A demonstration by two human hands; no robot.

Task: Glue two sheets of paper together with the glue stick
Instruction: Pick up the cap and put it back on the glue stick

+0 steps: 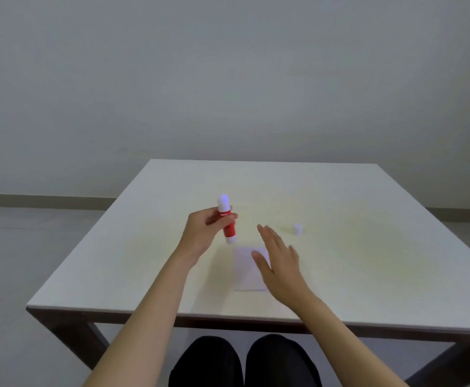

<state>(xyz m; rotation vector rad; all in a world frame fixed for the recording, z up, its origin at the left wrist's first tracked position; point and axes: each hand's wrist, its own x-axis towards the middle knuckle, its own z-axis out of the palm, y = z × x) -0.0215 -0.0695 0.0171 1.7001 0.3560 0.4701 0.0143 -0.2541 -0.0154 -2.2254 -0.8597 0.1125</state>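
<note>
My left hand (204, 233) grips a red glue stick (226, 219) around its middle and holds it above the table, white glue end pointing up and away. Its white cap (297, 229) stands apart on the table to the right. A small white sheet of paper (246, 270) lies flat near the table's front edge. My right hand (278, 263) hovers over the sheet's right side with fingers spread and holds nothing. It hides part of the paper, so I cannot tell whether one sheet or two lie there.
The pale table (368, 275) has a dark frame, and its front edge runs just above my knees (245, 361). A grey wall and floor lie beyond it.
</note>
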